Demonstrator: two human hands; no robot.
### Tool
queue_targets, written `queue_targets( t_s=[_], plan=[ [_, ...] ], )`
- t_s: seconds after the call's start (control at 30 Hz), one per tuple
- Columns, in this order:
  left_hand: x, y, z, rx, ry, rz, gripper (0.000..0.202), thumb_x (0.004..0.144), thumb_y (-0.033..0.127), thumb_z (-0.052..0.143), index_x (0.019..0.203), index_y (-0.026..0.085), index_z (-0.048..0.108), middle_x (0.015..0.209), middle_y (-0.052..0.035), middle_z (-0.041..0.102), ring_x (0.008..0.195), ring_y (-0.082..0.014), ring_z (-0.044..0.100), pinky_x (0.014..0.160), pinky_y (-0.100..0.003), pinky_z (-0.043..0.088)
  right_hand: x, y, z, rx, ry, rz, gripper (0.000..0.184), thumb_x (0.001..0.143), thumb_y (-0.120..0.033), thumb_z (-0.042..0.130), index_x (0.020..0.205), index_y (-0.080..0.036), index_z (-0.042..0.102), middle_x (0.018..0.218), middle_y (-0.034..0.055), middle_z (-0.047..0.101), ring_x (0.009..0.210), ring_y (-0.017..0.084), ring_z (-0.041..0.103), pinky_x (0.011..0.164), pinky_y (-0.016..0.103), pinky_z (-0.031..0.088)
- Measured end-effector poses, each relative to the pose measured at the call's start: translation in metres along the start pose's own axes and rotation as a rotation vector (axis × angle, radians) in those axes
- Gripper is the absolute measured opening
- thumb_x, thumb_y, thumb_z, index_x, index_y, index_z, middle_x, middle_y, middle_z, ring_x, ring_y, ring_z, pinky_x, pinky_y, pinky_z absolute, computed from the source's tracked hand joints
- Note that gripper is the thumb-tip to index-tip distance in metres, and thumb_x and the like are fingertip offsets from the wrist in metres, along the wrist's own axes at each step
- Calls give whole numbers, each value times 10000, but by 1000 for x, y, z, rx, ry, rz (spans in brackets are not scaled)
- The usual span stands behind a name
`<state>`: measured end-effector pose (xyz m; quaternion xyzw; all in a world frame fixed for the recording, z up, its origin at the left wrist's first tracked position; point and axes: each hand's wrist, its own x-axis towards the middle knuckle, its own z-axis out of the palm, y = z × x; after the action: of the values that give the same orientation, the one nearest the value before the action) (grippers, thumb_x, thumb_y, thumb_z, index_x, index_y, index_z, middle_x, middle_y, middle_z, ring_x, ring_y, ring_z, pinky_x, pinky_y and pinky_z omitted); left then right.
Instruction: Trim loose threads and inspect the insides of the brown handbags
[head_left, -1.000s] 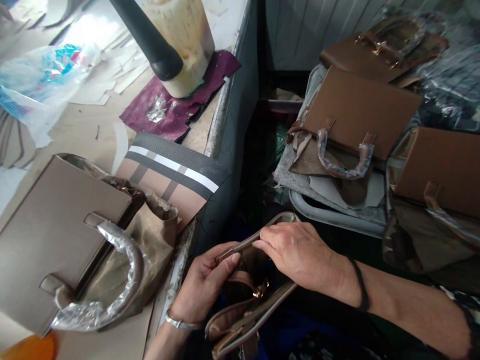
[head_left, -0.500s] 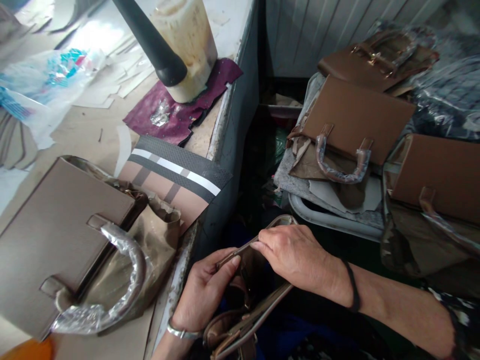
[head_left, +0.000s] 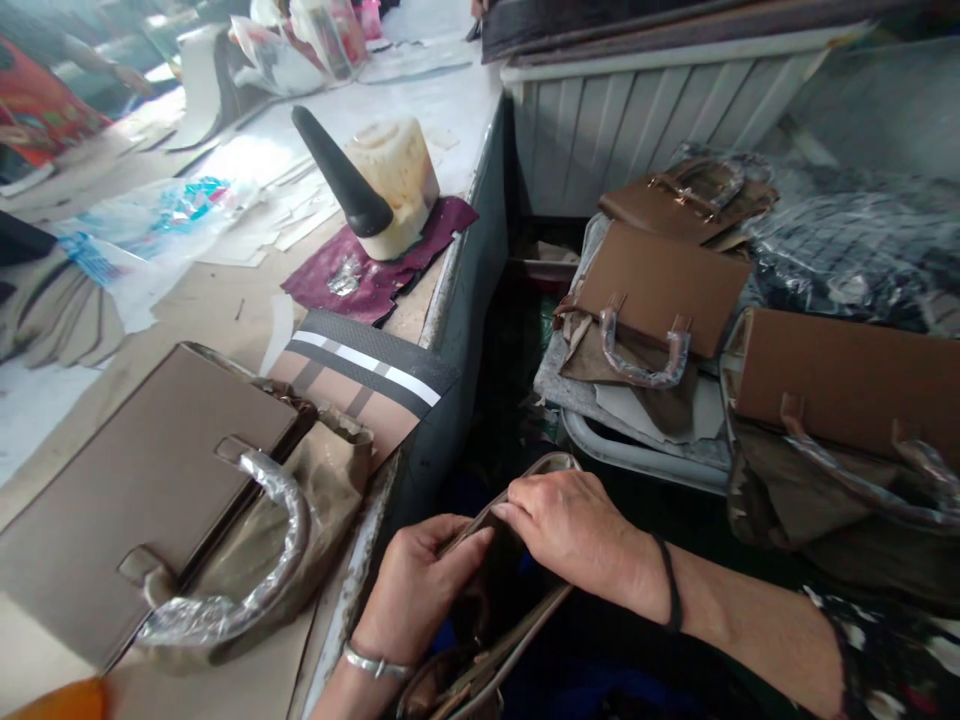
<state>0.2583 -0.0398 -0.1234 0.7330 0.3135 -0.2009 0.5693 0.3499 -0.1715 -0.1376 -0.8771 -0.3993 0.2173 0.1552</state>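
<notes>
On my lap, below the bench edge, I hold a taupe handbag (head_left: pixel 525 620) with its mouth open. My left hand (head_left: pixel 420 590) pinches the near side of the bag's rim, thumb on top. My right hand (head_left: pixel 574 530) curls over the far rim, fingers closed on the edge (head_left: pixel 544 468). Both hands are closed on the bag. The bag's inside is dark and I cannot see what is in it.
A second taupe handbag (head_left: pixel 142 490) with a plastic-wrapped handle lies on the workbench at left. A striped panel (head_left: pixel 360 375), maroon scrap (head_left: pixel 367 275) and a stained jug (head_left: pixel 397 180) sit beyond. Brown handbags (head_left: pixel 660 285) are piled on the right.
The view has tilted up, showing more of the bench and the far wall. My hands keep their grip on the bag's rim, and the gold clasp inside is no longer visible.
</notes>
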Motion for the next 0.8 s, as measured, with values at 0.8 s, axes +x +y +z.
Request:
queue_targets(
  t_s=[0.8],
  plan=[
    [-17, -10, -16, 27, -76, 52, 321, 721, 415, 533, 704, 114, 643, 685, -47, 653, 639, -172, 560, 581, -237, 426, -13, 17, -6, 65, 78, 41, 117, 782, -314, 552, 757, -203, 523, 687, -11, 617, 677, 143, 566, 605, 240, 329]
  ],
)
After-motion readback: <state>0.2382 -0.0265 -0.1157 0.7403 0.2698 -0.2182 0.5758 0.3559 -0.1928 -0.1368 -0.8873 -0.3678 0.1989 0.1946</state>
